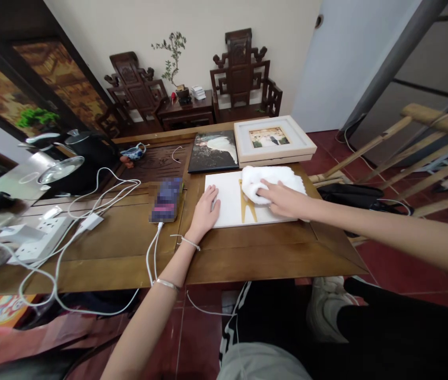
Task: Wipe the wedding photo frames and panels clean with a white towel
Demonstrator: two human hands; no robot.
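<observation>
A flat white panel (227, 196) lies near the table's front edge, with a yellow forked shape (248, 210) on its face. My left hand (207, 208) rests on the panel's left edge, fingers stretched out flat and nothing held. In my right hand (281, 198) is a fluffy white cloth (275, 177), pressed down on the panel's right part. The cloth hides some of that side and the upper part of the yellow shape. Just behind the panel are a dark photo panel (212, 151) and a pale framed photo (274, 140).
A phone (167, 199) with a white cable lies left of my left hand. Farther left are a power strip (41, 240), tangled cables and a black pot (65, 174). A wooden chair (398, 137) stands at the right, and carved chairs (239, 71) line the wall.
</observation>
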